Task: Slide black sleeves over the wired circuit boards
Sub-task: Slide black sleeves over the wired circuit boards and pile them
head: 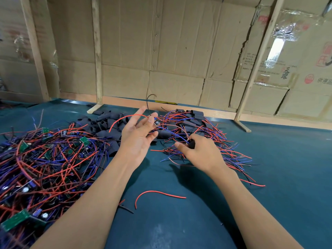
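From my head view, my left hand [138, 135] pinches a small circuit board [156, 123] by its wires, other fingers spread; my right hand [197, 151] is closed on a black sleeve [191, 143], not yet over the board. Sleeved boards [190, 121] lie toward the table's far edge, while a larger unsleeved heap [45, 162] fills the left side, so I judge much remains. The near table [269, 203] is mostly open.

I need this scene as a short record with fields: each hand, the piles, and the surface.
left hand: raised, pinching a small circuit board with wires
right hand: holding a black sleeve
left pile: unsleeved boards, red and blue wires
middle pile: empty sleeves
right pile: sleeved boards
surface: blue-green mat
loose item: red wire
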The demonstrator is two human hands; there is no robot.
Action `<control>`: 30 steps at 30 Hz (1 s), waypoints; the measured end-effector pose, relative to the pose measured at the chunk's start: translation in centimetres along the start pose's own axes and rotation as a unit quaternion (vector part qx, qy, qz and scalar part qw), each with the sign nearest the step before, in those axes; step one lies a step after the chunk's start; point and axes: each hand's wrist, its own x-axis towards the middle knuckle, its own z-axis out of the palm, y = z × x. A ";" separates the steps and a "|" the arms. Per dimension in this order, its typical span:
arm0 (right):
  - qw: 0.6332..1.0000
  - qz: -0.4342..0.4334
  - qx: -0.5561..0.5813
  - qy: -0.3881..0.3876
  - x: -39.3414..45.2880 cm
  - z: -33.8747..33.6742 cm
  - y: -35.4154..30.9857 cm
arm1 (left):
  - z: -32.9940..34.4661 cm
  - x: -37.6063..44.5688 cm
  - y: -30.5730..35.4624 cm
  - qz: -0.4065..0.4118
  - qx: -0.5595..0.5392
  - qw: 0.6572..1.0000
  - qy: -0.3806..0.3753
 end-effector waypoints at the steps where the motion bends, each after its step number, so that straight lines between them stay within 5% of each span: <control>1: 1.000 0.003 0.004 0.003 0.0 0.0 0.0 | 0.0 0.0 0.0 0.003 0.001 1.000 -0.001; 30: 0.998 -0.045 -0.034 0.040 -0.4 -0.5 -1.8 | 1.9 -2.0 -3.2 -0.015 0.162 0.977 -0.140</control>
